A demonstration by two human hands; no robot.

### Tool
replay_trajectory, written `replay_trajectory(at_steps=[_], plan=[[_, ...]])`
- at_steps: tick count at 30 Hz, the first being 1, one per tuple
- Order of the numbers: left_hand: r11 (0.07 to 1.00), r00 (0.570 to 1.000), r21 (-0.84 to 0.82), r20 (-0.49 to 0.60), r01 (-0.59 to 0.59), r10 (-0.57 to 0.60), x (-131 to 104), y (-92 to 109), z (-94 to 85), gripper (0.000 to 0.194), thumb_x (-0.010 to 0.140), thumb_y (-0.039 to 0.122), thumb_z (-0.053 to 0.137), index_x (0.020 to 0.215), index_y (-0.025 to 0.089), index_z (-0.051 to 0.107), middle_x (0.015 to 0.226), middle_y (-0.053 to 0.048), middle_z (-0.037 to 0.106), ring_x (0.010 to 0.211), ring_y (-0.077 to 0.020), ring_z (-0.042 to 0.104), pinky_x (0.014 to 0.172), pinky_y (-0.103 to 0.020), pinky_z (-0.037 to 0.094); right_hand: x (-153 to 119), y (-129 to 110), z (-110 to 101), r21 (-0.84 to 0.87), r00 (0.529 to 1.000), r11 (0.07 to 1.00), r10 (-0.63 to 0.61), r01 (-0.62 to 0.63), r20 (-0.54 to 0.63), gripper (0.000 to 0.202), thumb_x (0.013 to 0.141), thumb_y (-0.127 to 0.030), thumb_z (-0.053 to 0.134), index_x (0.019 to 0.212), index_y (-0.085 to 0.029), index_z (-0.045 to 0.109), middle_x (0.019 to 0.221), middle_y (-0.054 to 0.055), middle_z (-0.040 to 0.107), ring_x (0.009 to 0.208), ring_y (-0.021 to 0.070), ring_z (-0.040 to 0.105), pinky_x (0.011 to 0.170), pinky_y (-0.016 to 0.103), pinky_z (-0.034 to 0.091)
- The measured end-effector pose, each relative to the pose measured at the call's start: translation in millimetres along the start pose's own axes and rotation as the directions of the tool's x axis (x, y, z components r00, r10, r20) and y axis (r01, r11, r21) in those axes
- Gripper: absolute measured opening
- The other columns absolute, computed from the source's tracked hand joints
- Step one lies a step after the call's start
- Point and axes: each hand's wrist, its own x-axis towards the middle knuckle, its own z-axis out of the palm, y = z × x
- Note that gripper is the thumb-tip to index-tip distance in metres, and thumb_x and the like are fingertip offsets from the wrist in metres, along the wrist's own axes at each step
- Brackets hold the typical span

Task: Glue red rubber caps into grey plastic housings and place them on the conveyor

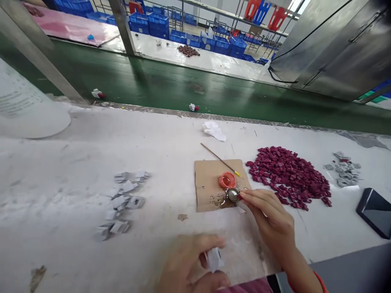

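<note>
My left hand (189, 264), smeared by motion, is closed around a small grey-white block (214, 259) near the table's front edge. My right hand (271, 213) pinches a small dark red piece (240, 196) at the side of a little round pot (233, 195) with a pale, shiny middle. Behind that pot is an orange-red cap (227, 180) with liquid in it. Both sit on a brown cardboard sheet (204, 173), stained with wet spots. Across the sheet's far edge lies a thin stick (217, 157) with a yellow tip.
A large heap of dark red pieces (287, 175) lies right of the cardboard. Grey blocks (122, 203) are grouped at left, with more grey blocks (343, 170) at far right. A dark box (375, 211) stands at the right edge. Beyond the table runs a green conveyor belt (152, 83).
</note>
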Motion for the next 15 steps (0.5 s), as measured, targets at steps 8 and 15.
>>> replay_trajectory(at_steps=[8, 15], plan=[[0.967, 0.981, -0.226, -0.12, 0.122, -0.152, -12, -4, 18.7, 0.027, 0.093, 0.046, 0.046, 0.104, 0.029, 0.064, 0.112, -0.009, 0.067, 0.087, -0.0159, 0.07, 0.068, -0.023, 0.059, 7, 3, 4, -0.02, 0.992, 0.997, -0.077, 0.079, 0.1, 0.03, 0.086, -0.004, 0.056, 0.106, -0.023, 0.068, 0.096, 0.003, 0.072, 0.088, 0.0164, 0.064, 0.075, 0.031, 0.056], [0.991, 0.996, 0.129, -0.081, -0.018, 0.029, -2, -4, 2.8, 0.011, 0.086, 0.019, 0.063, 0.093, 0.026, 0.059, 0.093, -0.002, 0.071, 0.09, -0.0162, 0.069, 0.075, -0.024, 0.058, 6, 2, -2, 0.006, 0.996, 1.0, -0.03, 0.03, 0.089, 0.034, 0.086, -0.003, 0.056, 0.109, -0.026, 0.068, 0.101, 0.004, 0.071, 0.093, 0.0182, 0.065, 0.078, 0.034, 0.057]])
